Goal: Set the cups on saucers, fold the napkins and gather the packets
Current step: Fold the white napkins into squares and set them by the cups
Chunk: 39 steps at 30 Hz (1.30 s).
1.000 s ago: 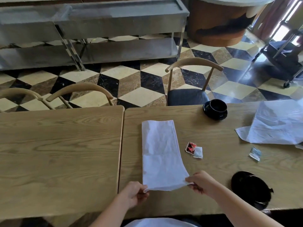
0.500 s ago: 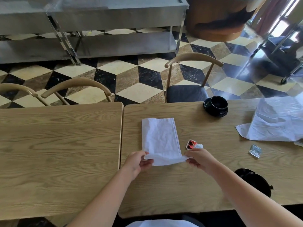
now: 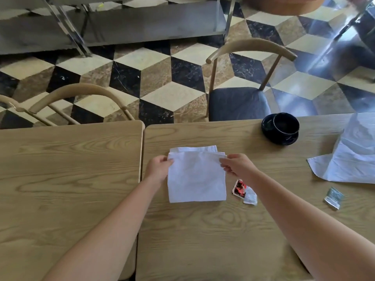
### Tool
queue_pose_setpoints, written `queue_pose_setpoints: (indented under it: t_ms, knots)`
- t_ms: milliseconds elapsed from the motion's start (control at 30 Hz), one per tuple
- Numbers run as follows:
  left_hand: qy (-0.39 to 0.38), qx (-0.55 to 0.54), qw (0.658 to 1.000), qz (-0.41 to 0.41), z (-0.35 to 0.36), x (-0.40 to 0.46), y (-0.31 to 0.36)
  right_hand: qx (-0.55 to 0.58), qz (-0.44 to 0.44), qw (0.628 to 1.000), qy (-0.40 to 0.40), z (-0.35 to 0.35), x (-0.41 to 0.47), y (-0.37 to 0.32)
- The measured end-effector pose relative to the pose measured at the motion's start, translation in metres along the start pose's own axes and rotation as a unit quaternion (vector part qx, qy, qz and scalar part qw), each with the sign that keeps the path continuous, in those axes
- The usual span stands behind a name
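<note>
1. The counter is carrying a folded white napkin.
2. The left hand and right hand are pinching its far corners, fingers curled.
3. A cup is sitting on its saucer.
4. Packets are lying beside the napkin.

Two bare forearms, sleeveless as far as the lower edge of the view, end in the left hand and right hand. Neither wrist carries a watch, bracelet or glove, and the fingers show no rings. No clothing of the person appears anywhere.
</note>
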<state>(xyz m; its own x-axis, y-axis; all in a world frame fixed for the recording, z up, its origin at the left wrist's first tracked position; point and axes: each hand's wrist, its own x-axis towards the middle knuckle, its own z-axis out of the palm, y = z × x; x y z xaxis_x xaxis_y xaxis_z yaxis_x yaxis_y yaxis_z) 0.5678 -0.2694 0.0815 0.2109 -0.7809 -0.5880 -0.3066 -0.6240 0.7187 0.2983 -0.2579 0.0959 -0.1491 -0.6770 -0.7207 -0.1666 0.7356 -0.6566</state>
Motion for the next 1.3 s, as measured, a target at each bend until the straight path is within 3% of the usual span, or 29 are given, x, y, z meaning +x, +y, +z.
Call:
queue_pose_setpoints:
  t_ms: [333,600,733,800,867,967,1033,1133,1300]
  knots:
    - [0.024,0.054,0.996,-0.071,0.031,0.071,-0.008,-0.191,-0.004,0.981,0.025,0.014,0.100,-0.005]
    - [0.092,0.107,0.983,-0.120,0.040,0.089,-0.002,-0.210,-0.016,0.977,0.024,0.019,0.130,-0.009]
    - [0.199,0.192,0.959,-0.056,0.046,0.071,0.006,-0.253,-0.054,0.963,0.075,0.021,0.133,-0.008]
    - [0.189,0.088,0.977,-0.047,0.065,0.043,0.004,-0.285,-0.103,0.950,0.079,0.024,0.133,-0.007]
    - [0.119,-0.061,0.979,-0.153,0.094,0.006,-0.009,-0.320,-0.155,0.933,0.062,0.030,0.134,-0.007]
    - [0.043,-0.217,0.901,-0.374,0.131,-0.041,-0.039,-0.380,-0.196,0.904,0.031,0.037,0.134,-0.010]
    - [0.015,-0.309,0.836,-0.453,0.143,-0.058,-0.053,-0.404,-0.201,0.892,0.029,0.039,0.134,-0.012]
    - [0.020,-0.383,0.793,-0.474,0.147,-0.067,-0.063,-0.423,-0.201,0.883,0.022,0.039,0.134,-0.011]
    - [-0.018,-0.430,0.776,-0.460,0.145,-0.064,-0.060,-0.463,-0.195,0.864,0.018,0.036,0.137,-0.008]
